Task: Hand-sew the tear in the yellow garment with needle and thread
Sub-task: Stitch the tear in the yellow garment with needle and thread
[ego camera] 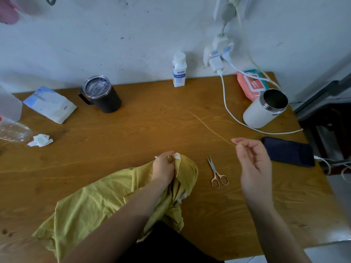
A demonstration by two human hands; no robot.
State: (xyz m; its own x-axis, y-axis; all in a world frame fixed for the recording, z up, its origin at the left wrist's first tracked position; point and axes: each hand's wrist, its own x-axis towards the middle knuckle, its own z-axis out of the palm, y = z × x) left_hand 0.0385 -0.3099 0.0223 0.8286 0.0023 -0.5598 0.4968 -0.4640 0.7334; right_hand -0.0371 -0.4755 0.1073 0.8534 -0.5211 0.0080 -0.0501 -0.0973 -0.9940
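Head: left grip (164, 168) holds garment (91, 202) overhanging table (237, 221) edge, right grip (254, 164) pinches needle (235, 142)

Light soft, diffuse, cool; source not seen. Shadows faint beside mug (102, 95). Slight sheen on table (133, 130). Wide-angle bending at table edges. Overall mild blur; thread (209, 127) barely resolved.

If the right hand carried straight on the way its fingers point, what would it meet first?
Nothing close: the right hand points up-left along its thread over bare table. The white bottle by the wall seems first, though depth is unclear.
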